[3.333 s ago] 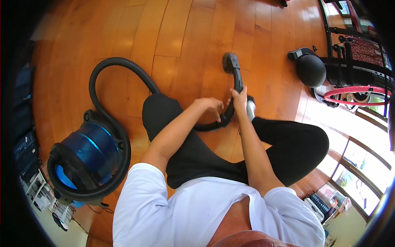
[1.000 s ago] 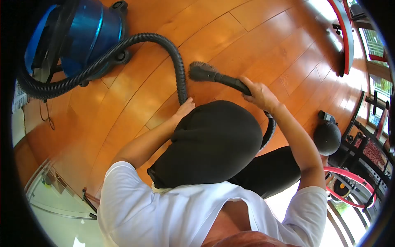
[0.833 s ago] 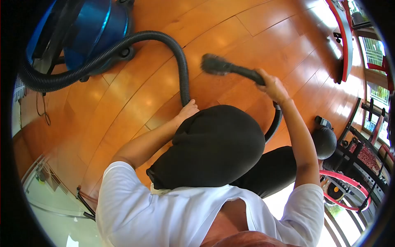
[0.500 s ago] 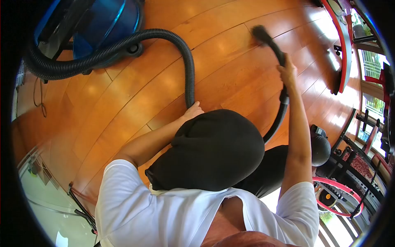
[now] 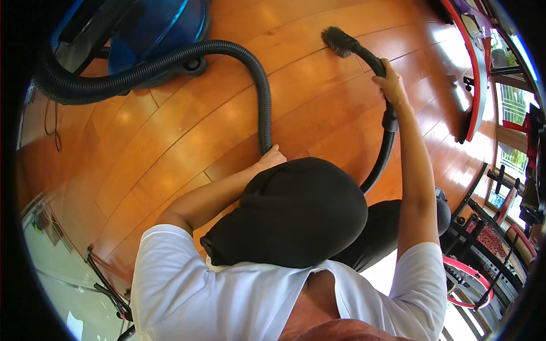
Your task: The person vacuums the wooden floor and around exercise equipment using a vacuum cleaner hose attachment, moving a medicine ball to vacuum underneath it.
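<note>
My right hand (image 5: 391, 86) is wrapped round the black curved handle (image 5: 371, 59) of a vacuum hose. A round bristle brush head (image 5: 339, 41) is fitted at the handle's far end, over the wooden floor (image 5: 307, 85). My left hand (image 5: 271, 158) is closed at the black ribbed hose (image 5: 263, 96), beside my raised knee, which hides part of the fingers. The hose runs from there in an arch to the blue vacuum cleaner (image 5: 165, 34) at the upper left. Another stretch of it comes out right of my knee and joins the handle.
A red-edged curved board (image 5: 475, 85) lies at the upper right. Exercise equipment with black bars (image 5: 483, 227) and a pink hoop (image 5: 467, 267) stand at the lower right. A thin cable (image 5: 56, 128) hangs at the left, and black poles (image 5: 105, 284) lie at the lower left.
Since the earlier frames, my right hand has swung the brush outward, up and right, then slightly left. My left hand has come to the hose beside my knee. The view has turned.
</note>
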{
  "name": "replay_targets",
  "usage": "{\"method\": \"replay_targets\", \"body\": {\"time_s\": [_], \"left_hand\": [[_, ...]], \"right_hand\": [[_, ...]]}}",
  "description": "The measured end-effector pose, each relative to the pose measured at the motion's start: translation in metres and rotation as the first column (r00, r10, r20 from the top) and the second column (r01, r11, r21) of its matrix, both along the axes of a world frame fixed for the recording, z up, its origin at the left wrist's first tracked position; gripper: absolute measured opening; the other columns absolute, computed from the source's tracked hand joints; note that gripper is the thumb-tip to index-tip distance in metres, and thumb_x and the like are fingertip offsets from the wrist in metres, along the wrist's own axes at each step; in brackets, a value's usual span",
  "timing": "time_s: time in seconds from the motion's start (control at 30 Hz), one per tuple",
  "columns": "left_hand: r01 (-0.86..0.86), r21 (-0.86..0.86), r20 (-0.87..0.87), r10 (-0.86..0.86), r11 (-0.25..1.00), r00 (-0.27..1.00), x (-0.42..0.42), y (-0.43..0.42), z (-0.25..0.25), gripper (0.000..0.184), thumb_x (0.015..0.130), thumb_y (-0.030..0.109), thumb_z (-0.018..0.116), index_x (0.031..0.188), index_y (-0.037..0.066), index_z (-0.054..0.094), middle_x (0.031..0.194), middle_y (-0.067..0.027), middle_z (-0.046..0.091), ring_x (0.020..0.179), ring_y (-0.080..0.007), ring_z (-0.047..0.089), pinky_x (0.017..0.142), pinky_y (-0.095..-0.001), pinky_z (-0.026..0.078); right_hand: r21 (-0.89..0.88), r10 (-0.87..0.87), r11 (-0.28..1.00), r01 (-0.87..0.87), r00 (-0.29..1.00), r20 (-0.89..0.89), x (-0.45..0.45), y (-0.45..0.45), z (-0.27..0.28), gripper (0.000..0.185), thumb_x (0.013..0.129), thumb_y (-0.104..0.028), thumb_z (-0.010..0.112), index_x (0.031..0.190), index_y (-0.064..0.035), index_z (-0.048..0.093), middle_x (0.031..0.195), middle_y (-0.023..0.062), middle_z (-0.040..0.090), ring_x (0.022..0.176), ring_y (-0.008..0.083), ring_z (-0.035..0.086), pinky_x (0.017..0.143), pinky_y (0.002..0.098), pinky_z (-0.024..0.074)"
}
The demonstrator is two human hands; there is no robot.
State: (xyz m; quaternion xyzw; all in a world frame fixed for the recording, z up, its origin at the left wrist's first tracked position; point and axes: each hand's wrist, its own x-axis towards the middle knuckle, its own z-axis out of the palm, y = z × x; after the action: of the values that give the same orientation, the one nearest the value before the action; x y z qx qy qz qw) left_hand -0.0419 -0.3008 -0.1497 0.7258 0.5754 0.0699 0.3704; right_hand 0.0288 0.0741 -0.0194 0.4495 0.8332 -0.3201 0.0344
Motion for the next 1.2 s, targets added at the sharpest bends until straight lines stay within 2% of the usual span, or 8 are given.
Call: {"method": "replay_targets", "body": {"time_s": [0.13, 0.23, 0.33, 0.37, 0.57, 0.8, 0.97, 1.2], "left_hand": [[0.017, -0.01, -0.072, -0.017, 1.0, 0.997, 0.007, 0.001, -0.005, 0.03, 0.085, 0.03, 0.053, 0.065, 0.013, 0.067, 0.066, -0.0082, 0.067, 0.07, -0.0267, 0.065, 0.083, -0.0422, 0.036], [-0.028, 0.022, -0.069, 0.029, 0.999, 0.997, 0.016, -0.004, -0.029, 0.029, 0.085, 0.029, 0.053, 0.066, 0.013, 0.068, 0.068, -0.0083, 0.068, 0.072, -0.0261, 0.067, 0.085, -0.0432, 0.037], [0.04, 0.061, -0.113, -0.033, 0.997, 0.993, 0.01, -0.003, -0.016, 0.028, 0.084, 0.028, 0.054, 0.067, 0.013, 0.07, 0.07, -0.0086, 0.069, 0.072, -0.0263, 0.068, 0.083, -0.0436, 0.038], [0.035, 0.075, -0.08, -0.029, 0.997, 0.996, 0.006, -0.002, -0.008, 0.027, 0.083, 0.028, 0.055, 0.068, 0.012, 0.07, 0.07, -0.0094, 0.069, 0.07, -0.0274, 0.067, 0.08, -0.0434, 0.039], [0.074, 0.026, -0.148, -0.069, 0.997, 0.987, 0.007, 0.001, -0.004, 0.028, 0.083, 0.029, 0.054, 0.068, 0.011, 0.07, 0.071, -0.0104, 0.069, 0.071, -0.028, 0.068, 0.081, -0.0435, 0.039], [0.021, 0.061, 0.006, -0.022, 0.998, 1.0, 0.003, 0.001, -0.003, 0.021, 0.083, 0.019, 0.057, 0.064, 0.012, 0.064, 0.07, -0.0089, 0.065, 0.07, -0.0281, 0.062, 0.079, -0.041, 0.035], [0.047, -0.103, -0.024, -0.05, 0.994, 0.998, -0.001, 0.003, 0.007, 0.029, 0.084, 0.03, 0.053, 0.068, 0.012, 0.069, 0.072, -0.0099, 0.069, 0.077, -0.0274, 0.066, 0.089, -0.045, 0.037], [0.043, 0.48, -0.213, 0.069, 0.876, 0.975, -0.01, 0.011, -0.005, 0.013, 0.085, 0.021, 0.056, 0.076, 0.02, 0.065, 0.078, -0.0003, 0.059, 0.095, -0.0206, 0.058, 0.112, -0.0649, 0.017]], "right_hand": [[0.096, 0.336, 0.939, -0.33, 0.94, -0.055, 0.007, -0.061, -0.009, 0.046, 0.081, -0.013, 0.063, 0.125, -0.0126, 0.051, 0.084, 0.0228, 0.064, 0.081, 0.0369, 0.066, 0.072, 0.0452, 0.0507], [0.061, 0.471, 0.881, -0.469, 0.881, -0.033, 0.0, -0.085, 0.0, 0.045, 0.081, -0.015, 0.066, 0.124, -0.0103, 0.052, 0.073, 0.0133, 0.058, 0.058, 0.0192, 0.058, 0.056, 0.0361, 0.0484], [-0.075, 0.178, 0.982, -0.176, 0.984, 0.02, -0.009, -0.041, 0.005, 0.046, 0.082, -0.016, 0.066, 0.126, -0.013, 0.053, 0.075, 0.0153, 0.063, 0.059, 0.0231, 0.063, 0.055, 0.0368, 0.0506], [-0.022, 0.152, 0.988, -0.153, 0.988, -0.027, -0.004, -0.005, -0.025, 0.049, 0.081, -0.015, 0.068, 0.128, -0.0129, 0.053, 0.068, 0.0094, 0.058, 0.048, 0.0143, 0.055, 0.043, 0.0311, 0.0448], [0.031, -0.056, 0.998, 0.062, 0.987, -0.151, -0.061, 0.043, -0.046, 0.045, 0.08, -0.017, 0.066, 0.124, -0.0108, 0.054, 0.069, 0.012, 0.059, 0.051, 0.0203, 0.057, 0.045, 0.0346, 0.046], [0.045, 0.454, 0.889, -0.456, 0.889, 0.057, -0.114, -0.085, -0.019, 0.054, 0.081, -0.02, 0.066, 0.129, -0.0162, 0.043, 0.087, 0.0243, 0.065, 0.085, 0.0399, 0.066, 0.073, 0.0495, 0.0499], [0.074, 0.159, 0.985, -0.155, 0.986, -0.058, -0.109, -0.016, -0.042, 0.047, 0.08, -0.023, 0.066, 0.125, -0.0173, 0.053, 0.078, 0.0186, 0.065, 0.068, 0.0318, 0.066, 0.06, 0.0432, 0.0505], [0.14, 0.041, 0.99, -0.013, 0.98, -0.193, -0.059, 0.022, -0.048, 0.049, 0.077, -0.022, 0.068, 0.123, -0.0115, 0.054, 0.061, 0.0048, 0.051, 0.046, 0.0153, 0.049, 0.041, 0.0334, 0.0399]]}}
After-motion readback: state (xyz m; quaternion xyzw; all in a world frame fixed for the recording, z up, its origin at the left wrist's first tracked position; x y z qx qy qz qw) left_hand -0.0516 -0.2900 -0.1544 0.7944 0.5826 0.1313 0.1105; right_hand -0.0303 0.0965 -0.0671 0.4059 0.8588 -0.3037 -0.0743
